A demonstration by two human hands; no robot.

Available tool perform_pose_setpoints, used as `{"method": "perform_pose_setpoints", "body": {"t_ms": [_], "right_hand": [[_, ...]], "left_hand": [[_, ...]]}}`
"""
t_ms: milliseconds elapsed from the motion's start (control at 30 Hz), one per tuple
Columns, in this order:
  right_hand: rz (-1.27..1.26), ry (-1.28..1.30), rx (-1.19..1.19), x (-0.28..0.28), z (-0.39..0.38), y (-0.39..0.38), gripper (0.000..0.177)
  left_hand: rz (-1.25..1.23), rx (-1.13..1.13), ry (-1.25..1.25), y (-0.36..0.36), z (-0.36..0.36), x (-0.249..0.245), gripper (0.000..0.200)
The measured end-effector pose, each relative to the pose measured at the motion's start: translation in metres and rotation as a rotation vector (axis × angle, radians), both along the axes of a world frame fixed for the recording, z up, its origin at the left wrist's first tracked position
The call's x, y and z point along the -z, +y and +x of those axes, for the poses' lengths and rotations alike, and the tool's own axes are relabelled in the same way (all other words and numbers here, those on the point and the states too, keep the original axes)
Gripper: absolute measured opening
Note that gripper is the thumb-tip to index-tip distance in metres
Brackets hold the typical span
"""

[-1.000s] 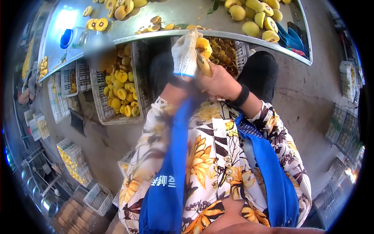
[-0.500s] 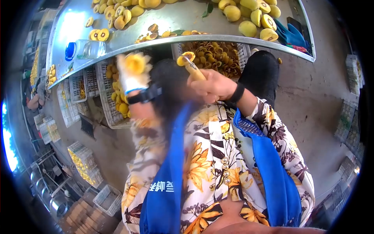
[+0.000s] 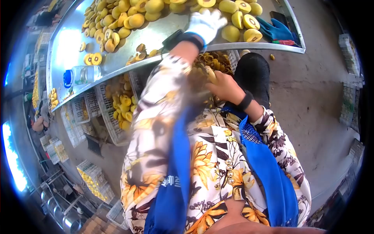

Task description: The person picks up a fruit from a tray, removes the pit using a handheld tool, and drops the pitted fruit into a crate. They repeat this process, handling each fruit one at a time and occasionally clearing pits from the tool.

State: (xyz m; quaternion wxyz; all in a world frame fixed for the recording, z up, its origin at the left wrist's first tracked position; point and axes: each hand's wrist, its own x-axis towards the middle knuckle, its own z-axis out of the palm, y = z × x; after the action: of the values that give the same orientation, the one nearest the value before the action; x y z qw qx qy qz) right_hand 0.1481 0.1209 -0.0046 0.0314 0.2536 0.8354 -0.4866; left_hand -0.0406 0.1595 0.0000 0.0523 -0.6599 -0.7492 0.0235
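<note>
My left hand [image 3: 206, 26], in a white glove, reaches over the metal table [image 3: 128, 43]. Its fingers are spread beside halved yellow peaches [image 3: 251, 22], and no fruit shows in its grasp. Below the table edge, my bare right hand [image 3: 224, 85] is closed around the wooden handle of a pitting tool [image 3: 211, 75]. The tool's tip is hard to make out against the crate of brownish-yellow scraps [image 3: 218, 60] behind it. A large heap of peaches [image 3: 117, 19] covers the far left of the table.
A bottle with a blue cap [image 3: 82, 75] lies near the table's left front edge. Blue gloves [image 3: 276, 29] and a red-handled item [image 3: 283, 42] are at the right corner. Below the table, a white crate [image 3: 111, 117] holds peach halves. Stacked crates [image 3: 95, 179] stand on the floor.
My left hand has moved from above the left crate, where it held a yellow peach piece, up and right over the table. My right hand still holds the tool, slightly lower and further right.
</note>
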Motion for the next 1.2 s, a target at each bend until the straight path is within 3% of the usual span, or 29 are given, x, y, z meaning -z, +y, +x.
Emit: {"method": "perform_pose_setpoints", "body": {"t_ms": [33,100,167,200,233,300,367,400,433,500,633,867,1067,1200], "right_hand": [[-0.019,0.011,0.048,-0.005,0.004,-0.001,0.034],[-0.061,0.04,0.143,-0.009,0.018,0.005,0.032],[-0.067,-0.019,0.207,-0.009,0.025,0.008,0.032],[-0.06,-0.029,0.271,-0.012,0.027,0.008,0.033],[-0.053,-0.036,0.334,-0.014,0.027,0.009,0.034],[0.022,0.066,0.368,-0.02,0.02,0.006,0.034],[0.065,0.198,0.323,-0.024,0.011,0.008,0.03],[0.103,0.171,0.256,-0.022,0.006,0.007,0.029],[0.105,0.149,0.219,-0.021,0.0,0.005,0.03],[0.116,0.101,0.149,-0.023,-0.012,-0.004,0.031],[0.155,0.232,0.086,-0.034,-0.026,-0.023,0.025],[0.192,0.173,0.14,-0.013,-0.023,-0.024,0.025],[0.2,0.2,0.046,-0.027,-0.022,-0.029,0.024],[0.105,0.109,-0.041,-0.031,-0.022,-0.03,0.023]], "left_hand": [[-0.041,0.045,0.096,0.014,-0.002,0.025,0.034],[-0.196,-0.011,0.042,0.035,0.004,0.017,0.033],[-0.206,-0.052,-0.046,0.032,0.005,0.002,0.034],[-0.088,-0.125,-0.243,0.027,0.002,0.0,0.041],[0.059,-0.173,-0.529,0.014,-0.004,-0.005,0.044],[0.185,-0.409,-1.791,-0.03,-0.009,-0.022,0.046],[0.419,-0.224,-2.326,-0.07,-0.016,-0.013,0.046],[0.452,-0.203,-2.412,-0.09,-0.012,-0.019,0.047],[0.539,-0.206,-2.359,-0.104,-0.009,-0.017,0.043],[0.704,-0.263,-2.499,-0.125,-0.002,-0.01,0.039],[0.901,-0.597,-2.413,-0.14,0.03,-0.026,0.038],[0.935,-0.627,-2.276,-0.129,0.044,0.0,0.038],[1.087,-0.569,-2.069,-0.126,0.058,0.006,0.032],[0.78,-0.611,-2.006,-0.137,0.039,0.007,0.032]]}}
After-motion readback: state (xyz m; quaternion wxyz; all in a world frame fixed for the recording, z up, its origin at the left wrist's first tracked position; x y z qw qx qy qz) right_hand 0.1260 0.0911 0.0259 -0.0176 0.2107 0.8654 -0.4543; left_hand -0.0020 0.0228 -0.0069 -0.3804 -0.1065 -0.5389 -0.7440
